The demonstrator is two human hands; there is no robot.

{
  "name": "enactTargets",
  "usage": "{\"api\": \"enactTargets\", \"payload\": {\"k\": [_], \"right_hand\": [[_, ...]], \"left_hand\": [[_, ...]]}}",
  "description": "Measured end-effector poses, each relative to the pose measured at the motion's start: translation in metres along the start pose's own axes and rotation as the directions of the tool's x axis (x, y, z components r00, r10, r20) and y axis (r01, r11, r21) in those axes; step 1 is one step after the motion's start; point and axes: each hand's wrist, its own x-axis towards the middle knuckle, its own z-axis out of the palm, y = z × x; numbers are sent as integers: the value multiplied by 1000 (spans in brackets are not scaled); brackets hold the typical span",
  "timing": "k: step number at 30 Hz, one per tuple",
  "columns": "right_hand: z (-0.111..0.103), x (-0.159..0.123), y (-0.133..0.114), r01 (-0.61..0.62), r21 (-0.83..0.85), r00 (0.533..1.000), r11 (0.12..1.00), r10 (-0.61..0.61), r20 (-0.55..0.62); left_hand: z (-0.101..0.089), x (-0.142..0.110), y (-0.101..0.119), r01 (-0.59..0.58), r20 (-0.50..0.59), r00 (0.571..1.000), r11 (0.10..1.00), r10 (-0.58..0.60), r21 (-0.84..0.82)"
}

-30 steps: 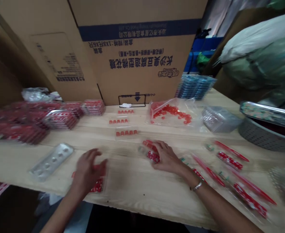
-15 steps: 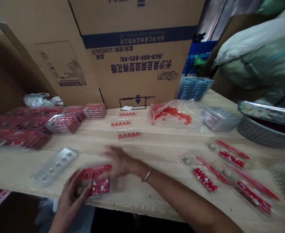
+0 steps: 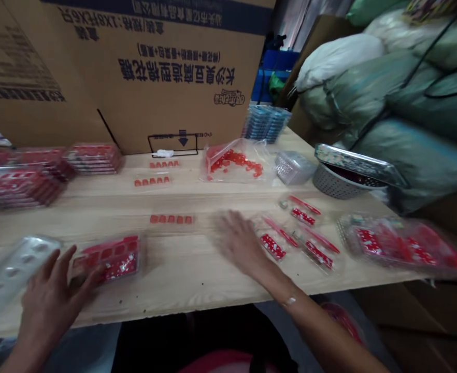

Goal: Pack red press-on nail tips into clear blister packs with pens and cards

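My left hand (image 3: 54, 294): partly curled at left end of red pack (image 3: 120, 258), grip unclear. Right hand (image 3: 243, 244): fingers spread, empty, well right of pack.

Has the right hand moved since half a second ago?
Yes, to the right: the right hand was left of the bag of red pieces and is now in line with it, on its near side.
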Motion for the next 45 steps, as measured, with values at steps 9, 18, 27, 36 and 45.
{"api": "enactTargets", "payload": {"k": [9,18,27,36,45], "right_hand": [[16,-11,15,71,-2,997,997,-71,-11],[14,26,-38,457,182,869,871,-481,116],[13,-88,-26,491,338,761,803,-584,282],[3,-86,4,341,180,880,922,-381,285],[17,-108,15,598,-26,794,801,-596,-121]], "left_hand": [[70,39,144,-260,339,924,941,177,215],[60,-49,164,-423,170,888,904,427,-58],[78,32,157,-491,115,836,826,536,-275],[114,48,169,-505,257,797,836,547,-214],[58,-41,141,-390,178,885,894,430,-221]]}}
